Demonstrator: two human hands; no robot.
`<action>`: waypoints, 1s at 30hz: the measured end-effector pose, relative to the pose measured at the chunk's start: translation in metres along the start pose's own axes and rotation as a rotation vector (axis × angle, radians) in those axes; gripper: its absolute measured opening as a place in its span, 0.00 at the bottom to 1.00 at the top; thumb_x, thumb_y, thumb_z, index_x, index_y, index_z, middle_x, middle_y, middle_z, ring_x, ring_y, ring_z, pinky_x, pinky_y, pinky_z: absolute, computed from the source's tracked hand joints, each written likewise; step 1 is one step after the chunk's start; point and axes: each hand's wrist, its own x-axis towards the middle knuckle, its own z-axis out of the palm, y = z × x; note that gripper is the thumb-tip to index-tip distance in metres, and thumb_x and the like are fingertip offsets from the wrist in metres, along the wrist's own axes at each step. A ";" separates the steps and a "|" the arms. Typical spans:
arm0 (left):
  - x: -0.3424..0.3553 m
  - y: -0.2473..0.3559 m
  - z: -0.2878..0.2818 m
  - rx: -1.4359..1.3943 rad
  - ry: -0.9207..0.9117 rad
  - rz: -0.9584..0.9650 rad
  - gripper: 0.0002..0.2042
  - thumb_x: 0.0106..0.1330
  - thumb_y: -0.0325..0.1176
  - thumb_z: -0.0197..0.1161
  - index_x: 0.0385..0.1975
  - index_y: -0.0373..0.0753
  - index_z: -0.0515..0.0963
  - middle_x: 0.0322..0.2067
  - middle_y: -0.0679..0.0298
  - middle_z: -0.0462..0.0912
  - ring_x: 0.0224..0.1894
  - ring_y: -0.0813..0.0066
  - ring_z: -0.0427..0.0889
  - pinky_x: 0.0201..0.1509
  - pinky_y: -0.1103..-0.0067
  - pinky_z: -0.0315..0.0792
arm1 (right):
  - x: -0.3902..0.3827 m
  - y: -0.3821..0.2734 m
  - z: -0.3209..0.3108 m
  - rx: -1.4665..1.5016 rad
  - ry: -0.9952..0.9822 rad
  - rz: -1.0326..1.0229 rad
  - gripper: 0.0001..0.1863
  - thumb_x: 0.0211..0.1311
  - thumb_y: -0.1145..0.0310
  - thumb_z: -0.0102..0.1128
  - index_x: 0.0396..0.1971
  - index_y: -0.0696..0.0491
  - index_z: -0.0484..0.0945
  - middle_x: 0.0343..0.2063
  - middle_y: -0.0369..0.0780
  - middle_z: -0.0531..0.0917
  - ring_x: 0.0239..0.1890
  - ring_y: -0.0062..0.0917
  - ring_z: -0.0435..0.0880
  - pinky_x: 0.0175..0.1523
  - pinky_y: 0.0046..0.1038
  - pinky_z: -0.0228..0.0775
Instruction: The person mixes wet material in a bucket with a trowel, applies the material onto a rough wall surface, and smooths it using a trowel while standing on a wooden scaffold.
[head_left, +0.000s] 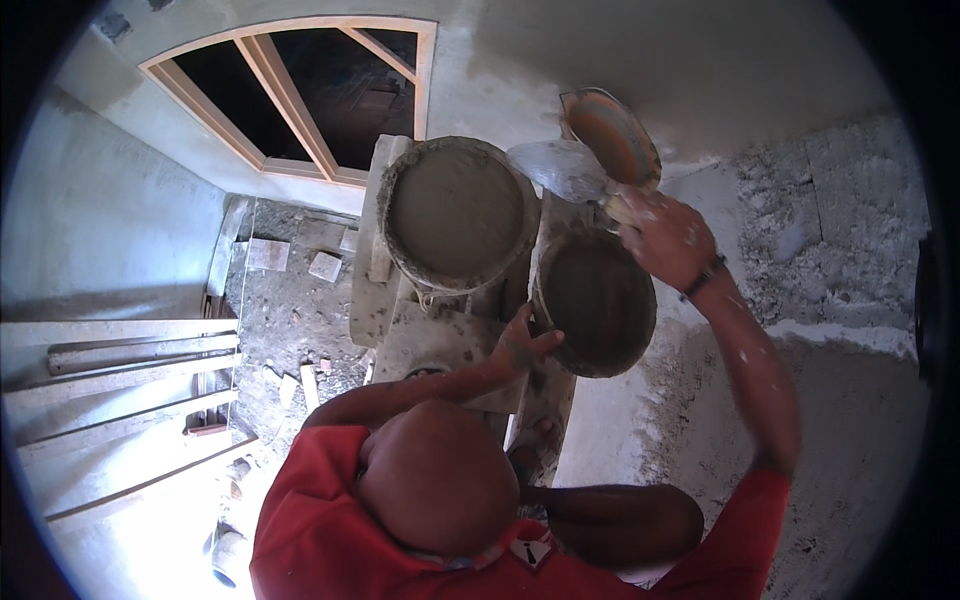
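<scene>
My right hand (672, 238), with a dark band at its wrist, is closed round the handle of a trowel (560, 168). The trowel's wet grey blade points left, over the gap by the far rim of a round tub full of grey mortar (455, 212). Below my right hand stands a second round tub (597, 305), dark inside and coated with mortar. My left hand (527, 343) grips the near left rim of this second tub, thumb towards it. Beyond the trowel, an oval container (612, 135) with an orange-brown inside stands by the wall.
Mortar-stained planks (445, 335) support the tubs. A wooden window frame (290, 100) with dark panes is at the far left. Several boards (130, 370) lean at the left, above rubble-strewn ground (290, 290). On the right is a rough, partly plastered wall (820, 210).
</scene>
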 end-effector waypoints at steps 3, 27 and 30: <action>0.003 -0.007 -0.003 0.051 0.014 -0.027 0.36 0.54 0.43 0.69 0.55 0.29 0.59 0.30 0.61 0.76 0.25 0.79 0.74 0.26 0.80 0.71 | 0.050 -0.011 0.022 -0.087 -0.124 0.039 0.20 0.56 0.64 0.51 0.49 0.52 0.73 0.38 0.48 0.80 0.41 0.39 0.80 0.46 0.40 0.73; 0.001 0.001 -0.005 0.266 0.035 -0.005 0.44 0.53 0.45 0.66 0.63 0.26 0.51 0.57 0.43 0.66 0.61 0.57 0.67 0.63 0.70 0.60 | 0.081 -0.047 0.105 0.975 -0.610 0.127 0.21 0.55 0.66 0.62 0.48 0.57 0.73 0.19 0.34 0.76 0.14 0.13 0.70 0.16 0.21 0.62; 0.000 0.003 -0.004 0.253 0.036 0.009 0.44 0.53 0.46 0.66 0.63 0.26 0.51 0.57 0.43 0.66 0.61 0.57 0.67 0.63 0.70 0.60 | 0.078 -0.046 0.102 0.987 -0.617 0.146 0.21 0.56 0.66 0.61 0.50 0.57 0.73 0.18 0.33 0.75 0.14 0.13 0.69 0.16 0.20 0.62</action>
